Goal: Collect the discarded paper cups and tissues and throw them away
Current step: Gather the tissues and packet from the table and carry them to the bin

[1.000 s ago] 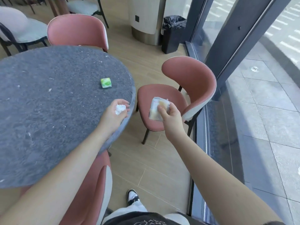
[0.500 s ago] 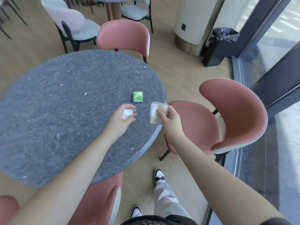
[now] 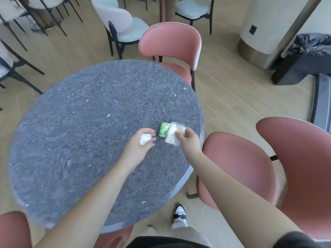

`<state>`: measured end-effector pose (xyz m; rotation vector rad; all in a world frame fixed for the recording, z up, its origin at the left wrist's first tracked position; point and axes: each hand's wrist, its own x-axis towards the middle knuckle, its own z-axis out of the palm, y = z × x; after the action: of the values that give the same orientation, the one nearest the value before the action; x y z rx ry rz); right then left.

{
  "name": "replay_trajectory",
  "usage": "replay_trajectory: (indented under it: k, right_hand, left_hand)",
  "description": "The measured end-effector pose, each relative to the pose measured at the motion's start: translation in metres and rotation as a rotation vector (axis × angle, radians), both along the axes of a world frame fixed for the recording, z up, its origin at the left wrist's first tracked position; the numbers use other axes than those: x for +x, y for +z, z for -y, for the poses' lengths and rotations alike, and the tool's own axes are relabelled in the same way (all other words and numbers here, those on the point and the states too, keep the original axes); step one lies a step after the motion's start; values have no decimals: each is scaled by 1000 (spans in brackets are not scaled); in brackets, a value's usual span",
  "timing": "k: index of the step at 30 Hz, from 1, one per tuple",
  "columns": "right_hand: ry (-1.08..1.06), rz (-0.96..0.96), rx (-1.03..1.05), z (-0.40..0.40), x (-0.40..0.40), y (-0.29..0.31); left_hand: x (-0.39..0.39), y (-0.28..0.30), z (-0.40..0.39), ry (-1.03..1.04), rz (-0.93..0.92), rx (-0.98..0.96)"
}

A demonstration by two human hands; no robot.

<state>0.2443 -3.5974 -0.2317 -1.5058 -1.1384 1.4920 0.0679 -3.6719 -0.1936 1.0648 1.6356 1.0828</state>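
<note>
The left hand (image 3: 138,146) grips a crumpled tissue (image 3: 145,138) and the right hand (image 3: 188,143) pinches a flattened wrapper (image 3: 172,136), both over the tabletop (image 3: 80,131). A green packet (image 3: 163,129) lies beside them uncollected. Nothing seems binned; the bin (image 3: 304,58) stands well apart.

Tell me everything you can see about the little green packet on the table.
The green packet is a small, boxy, soft-looking pack, green and white with a bit of red print at its top edge, too small to read. It looks like a tissue pack. It lies on the grey speckled round table near its right edge. The clear wrapper pinched in the right hand overlaps its right side; whether they touch is unclear. The left hand is just apart from it.
</note>
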Motion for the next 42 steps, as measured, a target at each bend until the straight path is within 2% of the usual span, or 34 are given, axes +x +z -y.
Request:
replay_trajectory:
  k: [6, 16, 21, 26, 33, 37, 42]
  right_hand:
    - [-17, 98, -152, -46, -21, -38]
    - [-62, 325, -217, -91, -58, -82]
    - [27, 480, -201, -95, -68, -89]
    - [-1, 553, -215, -89, -70, -97]
    - [184, 816, -310, -95, -74, -104]
    - [142, 770, -295, -92, -78, -101]
    - [50, 467, -258, -75, -77, -91]
  left_hand:
    - [-12, -12, -18, 35, -36, -15]
    - [-26, -34, -40, 36, -91, -99]
    - [-34, -40, -45, 37, -110, -141]
    - [-38, -43, -49, 46, -103, -168]
    - [-45, -48, -57, 48, -129, -199]
    - [-42, -50, -56, 43, -112, -180]
    - [-46, -48, -49, 85, -23, -139]
